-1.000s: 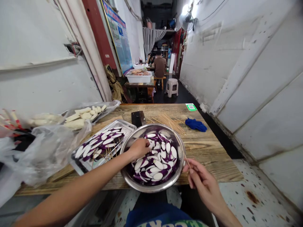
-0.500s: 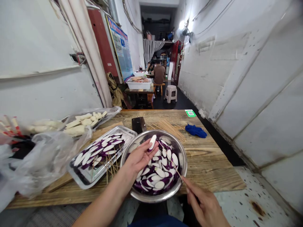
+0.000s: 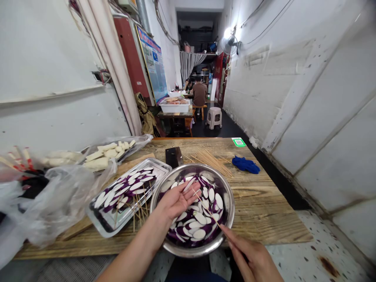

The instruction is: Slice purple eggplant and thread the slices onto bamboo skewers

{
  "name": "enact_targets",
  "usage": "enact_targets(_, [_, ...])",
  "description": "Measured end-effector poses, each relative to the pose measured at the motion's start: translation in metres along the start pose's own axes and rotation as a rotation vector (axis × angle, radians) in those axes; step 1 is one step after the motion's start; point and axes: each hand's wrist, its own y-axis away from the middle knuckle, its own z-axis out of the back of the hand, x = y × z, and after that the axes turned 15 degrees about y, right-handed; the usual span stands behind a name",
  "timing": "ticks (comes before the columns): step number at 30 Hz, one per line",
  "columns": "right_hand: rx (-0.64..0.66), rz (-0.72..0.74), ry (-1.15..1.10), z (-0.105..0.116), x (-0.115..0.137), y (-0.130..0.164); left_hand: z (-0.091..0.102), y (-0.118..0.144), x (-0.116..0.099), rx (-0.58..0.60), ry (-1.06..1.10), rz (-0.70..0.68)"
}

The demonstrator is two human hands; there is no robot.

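Note:
My left hand (image 3: 176, 201) is palm up over a steel bowl (image 3: 227, 219) full of purple-skinned eggplant slices, with one eggplant slice (image 3: 188, 185) lying across its fingers. My right hand (image 3: 252, 258), at the bowl's near right rim, pinches a thin bamboo skewer (image 3: 205, 209) whose tip reaches the slice in my left hand. Left of the bowl a steel tray (image 3: 110, 223) carries skewered eggplant slices in a row.
Loose bamboo skewers (image 3: 210, 157) and a blue cloth (image 3: 246, 165) lie on the wooden table (image 3: 264, 211) beyond the bowl, beside a dark block (image 3: 173, 156). Bagged white slices (image 3: 105, 152) and crumpled plastic (image 3: 55, 199) sit left. A person sits far down the corridor.
My left hand lifted a slice out of the bowl and turned palm up. My right hand swung the skewer left until its tip met that slice.

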Motion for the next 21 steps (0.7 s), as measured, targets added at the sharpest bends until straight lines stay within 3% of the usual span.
enact_targets(5, [0.023,0.016,-0.012,-0.002,-0.003,0.002,0.001,0.001,0.0,0.003,0.001,-0.022])
enact_targets(10, [0.017,-0.016,0.01,-0.001,-0.005,0.003,0.006,0.0,0.001,0.132,-0.159,-0.254])
enact_targets(15, [-0.01,0.058,0.079,-0.001,-0.005,0.002,0.008,0.004,0.01,0.218,-0.408,-0.399])
enact_targets(21, [0.033,0.075,0.153,-0.001,-0.008,0.002,0.003,0.012,0.015,0.27,-0.395,-0.279])
